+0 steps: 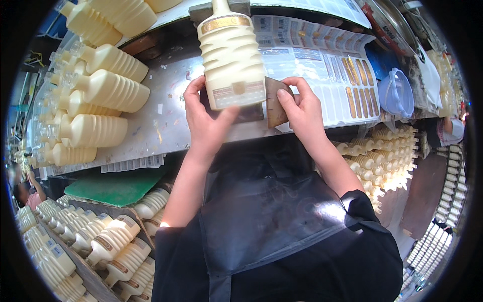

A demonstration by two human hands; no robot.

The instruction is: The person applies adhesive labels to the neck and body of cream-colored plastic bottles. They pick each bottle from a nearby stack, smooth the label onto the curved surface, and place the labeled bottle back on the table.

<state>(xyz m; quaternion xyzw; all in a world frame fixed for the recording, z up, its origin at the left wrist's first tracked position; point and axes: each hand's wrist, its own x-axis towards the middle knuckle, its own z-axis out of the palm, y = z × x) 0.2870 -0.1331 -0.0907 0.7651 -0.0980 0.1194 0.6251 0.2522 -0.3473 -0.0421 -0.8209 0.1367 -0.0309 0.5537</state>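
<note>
A cream plastic bottle with wavy ridges lies in front of me, its neck pointing away and its base toward me. It carries a gold label band near the shoulder and another printed label near the base. Curled at the bottle's lower left side is my left hand, its thumb blurred across the base edge and its fingertips partly hidden. My right hand pinches a flat brown scraper-like piece beside the bottle. Under the bottle shows a dark block.
Several unlabelled cream bottles lie stacked on the metal table at left. Label sheets and a blue bucket are at right. A green board and crates of bottles sit lower left; more bottles stand lower right.
</note>
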